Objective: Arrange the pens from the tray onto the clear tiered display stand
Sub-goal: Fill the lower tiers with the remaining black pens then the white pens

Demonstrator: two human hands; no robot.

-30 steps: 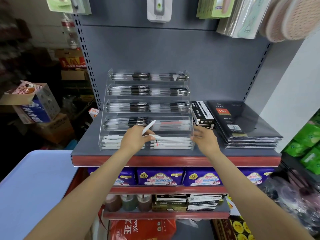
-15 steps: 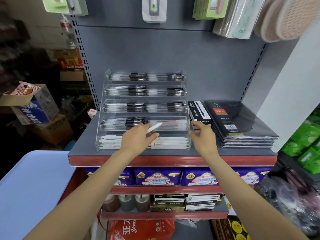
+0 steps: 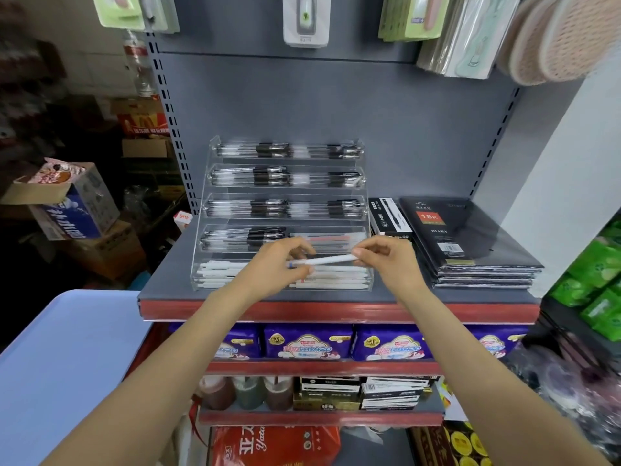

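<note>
Pen [image 3: 321,261], white and held level, is pinched at its ends by the left hand [image 3: 274,267] and right hand [image 3: 389,260] just above the clear tiered display stand's [image 3: 368,210] lowest tier, seemingly to line it up with the white pens lying there.

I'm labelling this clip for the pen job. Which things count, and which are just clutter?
Job: white pen, held by left hand and right hand; clear tiered stand.

Clutter: black diaries, black pen box, purple packs.
</note>
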